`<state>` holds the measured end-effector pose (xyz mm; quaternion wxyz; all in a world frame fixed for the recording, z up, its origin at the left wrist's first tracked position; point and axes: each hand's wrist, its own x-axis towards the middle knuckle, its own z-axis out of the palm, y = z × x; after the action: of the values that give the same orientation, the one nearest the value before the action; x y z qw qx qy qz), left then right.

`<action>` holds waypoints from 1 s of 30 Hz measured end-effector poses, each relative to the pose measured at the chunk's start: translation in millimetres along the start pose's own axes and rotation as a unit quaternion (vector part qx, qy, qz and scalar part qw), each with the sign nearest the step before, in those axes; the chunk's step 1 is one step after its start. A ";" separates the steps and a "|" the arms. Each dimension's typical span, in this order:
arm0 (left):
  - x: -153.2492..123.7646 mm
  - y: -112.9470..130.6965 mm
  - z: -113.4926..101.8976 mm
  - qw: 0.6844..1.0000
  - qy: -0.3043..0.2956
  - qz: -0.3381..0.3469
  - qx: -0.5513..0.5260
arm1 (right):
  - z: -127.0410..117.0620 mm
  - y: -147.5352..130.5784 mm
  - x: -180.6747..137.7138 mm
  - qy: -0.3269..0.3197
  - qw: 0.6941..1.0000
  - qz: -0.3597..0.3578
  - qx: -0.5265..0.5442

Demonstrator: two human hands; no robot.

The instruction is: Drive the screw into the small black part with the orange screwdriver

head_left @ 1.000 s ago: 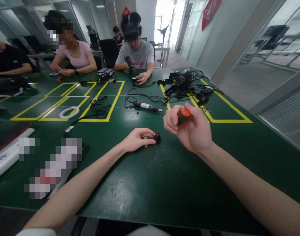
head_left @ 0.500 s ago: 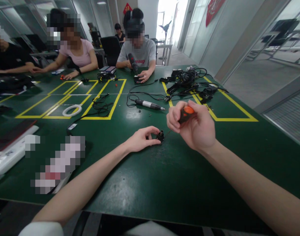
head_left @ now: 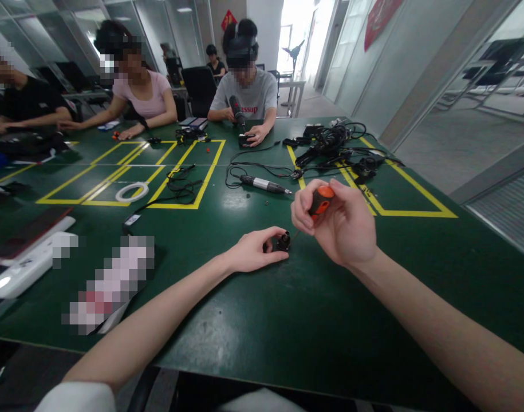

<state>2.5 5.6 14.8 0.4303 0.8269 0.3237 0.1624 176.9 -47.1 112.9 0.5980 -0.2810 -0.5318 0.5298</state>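
- While the left hand rests on the dark green table top, its thumb and fingertips are closed around a small black round component, which stands on the table just left of the right hand.
- The right hand is held above the table, fingers curled tight around the orange-and-black handle of a small screwdriver; the orange end cap shows between thumb and forefinger.
- The handle slants down toward the component; shaft and tip are too thin to make out, so contact with the component cannot be confirmed.
- Beyond the hands, a slim silver-and-black powered driver lies on the table, its black cord looped behind it.
- A tangle of black cables and tools lies at the far right, across yellow tape lines.
- A white coiled ring lies inside one taped box at the left.
- Across the table, a person in a grey shirt holds a black tool; others sit further left.
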 end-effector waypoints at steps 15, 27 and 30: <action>1.0 -4.9 8.0 0.996 0.027 0.015 -0.078 | 4.5 3.7 -4.4 -0.003 1.000 -0.005 0.013; 0.1 -3.6 5.5 0.994 0.010 0.001 -0.111 | 4.1 5.8 -4.7 -0.021 0.998 -0.004 0.052; -0.6 -1.7 4.2 0.994 0.009 -0.004 -0.105 | 2.3 7.5 -5.5 -0.037 0.998 0.000 0.048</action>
<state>3.7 3.4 11.0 0.5126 0.7740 0.3124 0.2012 173.0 -50.7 104.8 0.5905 -0.2324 -0.5274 0.5650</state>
